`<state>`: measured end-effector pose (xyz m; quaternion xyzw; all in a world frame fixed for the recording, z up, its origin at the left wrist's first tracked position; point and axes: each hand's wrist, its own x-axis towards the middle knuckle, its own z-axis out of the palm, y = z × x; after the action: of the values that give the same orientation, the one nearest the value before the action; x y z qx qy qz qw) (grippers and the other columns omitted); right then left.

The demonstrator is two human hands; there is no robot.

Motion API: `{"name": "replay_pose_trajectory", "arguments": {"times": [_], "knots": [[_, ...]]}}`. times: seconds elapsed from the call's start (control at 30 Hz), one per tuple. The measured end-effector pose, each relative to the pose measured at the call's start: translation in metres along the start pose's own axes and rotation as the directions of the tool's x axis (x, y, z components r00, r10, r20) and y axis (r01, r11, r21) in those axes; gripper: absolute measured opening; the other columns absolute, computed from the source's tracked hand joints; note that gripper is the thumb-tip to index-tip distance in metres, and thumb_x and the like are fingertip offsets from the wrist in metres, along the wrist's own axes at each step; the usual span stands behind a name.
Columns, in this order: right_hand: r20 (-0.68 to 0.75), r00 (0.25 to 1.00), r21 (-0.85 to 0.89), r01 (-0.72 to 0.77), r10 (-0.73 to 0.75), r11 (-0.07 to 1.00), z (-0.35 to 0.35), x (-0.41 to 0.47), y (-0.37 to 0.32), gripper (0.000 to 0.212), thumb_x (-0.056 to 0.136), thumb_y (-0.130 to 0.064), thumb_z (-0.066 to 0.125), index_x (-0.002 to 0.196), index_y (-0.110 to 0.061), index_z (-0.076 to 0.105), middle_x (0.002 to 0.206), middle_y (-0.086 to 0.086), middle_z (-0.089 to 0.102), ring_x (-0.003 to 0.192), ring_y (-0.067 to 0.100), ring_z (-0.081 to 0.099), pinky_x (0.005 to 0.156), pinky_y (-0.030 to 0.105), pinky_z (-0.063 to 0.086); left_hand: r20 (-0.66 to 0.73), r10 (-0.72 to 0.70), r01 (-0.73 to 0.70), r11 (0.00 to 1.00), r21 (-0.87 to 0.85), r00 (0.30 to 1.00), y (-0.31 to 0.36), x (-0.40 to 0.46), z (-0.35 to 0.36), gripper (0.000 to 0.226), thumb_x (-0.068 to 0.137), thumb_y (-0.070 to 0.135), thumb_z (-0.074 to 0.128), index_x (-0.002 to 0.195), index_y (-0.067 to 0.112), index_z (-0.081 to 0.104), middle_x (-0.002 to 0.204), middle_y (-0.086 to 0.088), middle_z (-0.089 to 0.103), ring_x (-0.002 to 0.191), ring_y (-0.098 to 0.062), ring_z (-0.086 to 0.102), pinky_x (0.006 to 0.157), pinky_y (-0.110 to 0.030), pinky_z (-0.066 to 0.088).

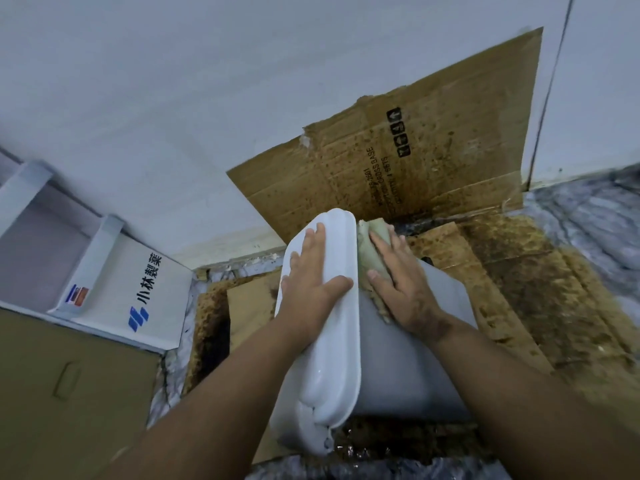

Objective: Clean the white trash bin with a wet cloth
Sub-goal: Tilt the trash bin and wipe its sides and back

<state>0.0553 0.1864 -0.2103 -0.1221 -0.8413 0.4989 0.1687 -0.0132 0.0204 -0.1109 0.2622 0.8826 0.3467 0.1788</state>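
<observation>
"CROSS BASE" on stained cardboard (408,157); "小林製薬" on white box (145,292)

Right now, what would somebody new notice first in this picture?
Centre frame, the white trash bin, with the left hand flat on its lid and the right hand pressing a greenish cloth against its side. Behind it, stained cardboard leans on the wall.

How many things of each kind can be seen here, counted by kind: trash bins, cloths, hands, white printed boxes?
White trash bin: 1
Cloth, greenish, under the right hand: 1
Hands, left hand and right hand: 2
White box with blue logo: 1
Total: 5
</observation>
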Motion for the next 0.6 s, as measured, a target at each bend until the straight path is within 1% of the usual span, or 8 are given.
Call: {"name": "replay_pose_trajectory", "arguments": {"times": [0.1, 0.23, 0.3, 0.33, 0.4, 0.43, 0.53, 0.6], "knots": [[-0.01, 0.98, -0.026, -0.201, 0.201, 0.979, -0.012, -0.011, 0.047, 0.074, 0.089, -0.068, 0.028, 0.157, -0.041, 0.015, 0.166, -0.005, 0.018, 0.154, 0.019, 0.01, 0.125, 0.044, 0.009, -0.003, -0.005, 0.005, 1.0, -0.026, 1.0, -0.009, -0.003, -0.003, 0.097, 0.073, 0.062, 0.048, 0.157, 0.056, 0.0, 0.166, 0.032, -0.006, 0.157, -0.01, -0.005, 0.125, -0.058, 0.007], [-0.082, 0.885, -0.043, -0.463, 0.458, 0.886, -0.022, -0.045, 0.099, 0.083, 0.093, -0.073, 0.02, 0.157, -0.021, 0.019, 0.164, 0.012, 0.023, 0.151, 0.033, 0.02, 0.124, 0.05, 0.014, 0.009, 0.005, -0.005, 0.999, -0.035, 1.0, -0.009, -0.003, -0.002, 0.094, 0.074, 0.062, 0.049, 0.153, 0.062, -0.002, 0.163, 0.038, -0.006, 0.157, -0.011, -0.002, 0.124, -0.06, 0.009], [-0.127, 0.837, -0.052, -0.541, 0.531, 0.84, -0.023, -0.053, 0.105, 0.098, 0.086, -0.083, 0.013, 0.158, -0.017, 0.017, 0.163, 0.015, 0.024, 0.15, 0.035, 0.022, 0.123, 0.051, 0.015, 0.008, 0.001, -0.001, 0.999, -0.034, 1.0, -0.008, -0.002, -0.002, 0.095, 0.073, 0.063, 0.049, 0.154, 0.061, -0.002, 0.164, 0.037, -0.006, 0.157, -0.01, -0.002, 0.124, -0.06, 0.009], [-0.126, 0.834, -0.096, -0.549, 0.537, 0.831, -0.022, -0.051, 0.098, 0.09, 0.091, -0.076, 0.019, 0.158, -0.016, 0.016, 0.163, 0.017, 0.024, 0.15, 0.037, 0.022, 0.123, 0.053, 0.015, 0.007, 0.003, -0.003, 0.999, -0.034, 1.0, -0.008, -0.002, -0.003, 0.095, 0.073, 0.063, 0.048, 0.154, 0.061, -0.001, 0.164, 0.036, -0.006, 0.157, -0.009, -0.001, 0.124, -0.059, 0.009], [-0.097, 0.883, -0.192, -0.47, 0.46, 0.861, -0.012, -0.036, 0.067, 0.069, 0.101, -0.051, 0.027, 0.159, -0.016, 0.013, 0.164, 0.019, 0.019, 0.151, 0.039, 0.017, 0.123, 0.053, 0.012, 0.004, 0.022, -0.022, 0.999, -0.041, 1.0, -0.008, -0.001, -0.005, 0.093, 0.072, 0.062, 0.047, 0.153, 0.061, 0.001, 0.166, 0.032, -0.004, 0.156, -0.004, 0.001, 0.126, -0.055, 0.009], [-0.077, 0.923, -0.181, -0.384, 0.377, 0.905, -0.005, -0.025, 0.043, 0.068, 0.098, -0.047, 0.024, 0.159, -0.019, 0.012, 0.166, 0.015, 0.014, 0.153, 0.036, 0.009, 0.123, 0.052, 0.007, 0.001, 0.03, -0.03, 0.998, -0.048, 1.0, -0.008, -0.001, -0.005, 0.093, 0.072, 0.061, 0.047, 0.152, 0.059, 0.001, 0.166, 0.031, -0.002, 0.155, -0.001, 0.001, 0.126, -0.052, 0.008], [-0.008, 0.992, -0.028, -0.126, 0.126, 0.992, 0.016, 0.007, -0.029, 0.069, 0.092, -0.046, 0.018, 0.158, -0.035, 0.004, 0.167, -0.009, -0.003, 0.15, 0.013, -0.012, 0.121, 0.042, -0.01, -0.008, 0.029, -0.029, 0.999, -0.041, 1.0, -0.008, 0.001, -0.006, 0.097, 0.07, 0.062, 0.047, 0.156, 0.052, 0.002, 0.167, 0.028, -0.002, 0.156, -0.002, -0.001, 0.127, -0.05, 0.007], [0.029, 0.998, 0.026, -0.054, 0.053, 0.998, 0.016, 0.023, -0.045, 0.067, 0.093, -0.045, 0.019, 0.158, -0.033, 0.008, 0.168, -0.007, 0.003, 0.153, 0.014, -0.007, 0.123, 0.041, -0.009, -0.004, 0.019, -0.019, 0.999, -0.033, 1.0, -0.007, 0.001, -0.005, 0.101, 0.07, 0.062, 0.047, 0.159, 0.048, 0.002, 0.168, 0.027, -0.003, 0.157, -0.006, -0.002, 0.126, -0.051, 0.006]]}}
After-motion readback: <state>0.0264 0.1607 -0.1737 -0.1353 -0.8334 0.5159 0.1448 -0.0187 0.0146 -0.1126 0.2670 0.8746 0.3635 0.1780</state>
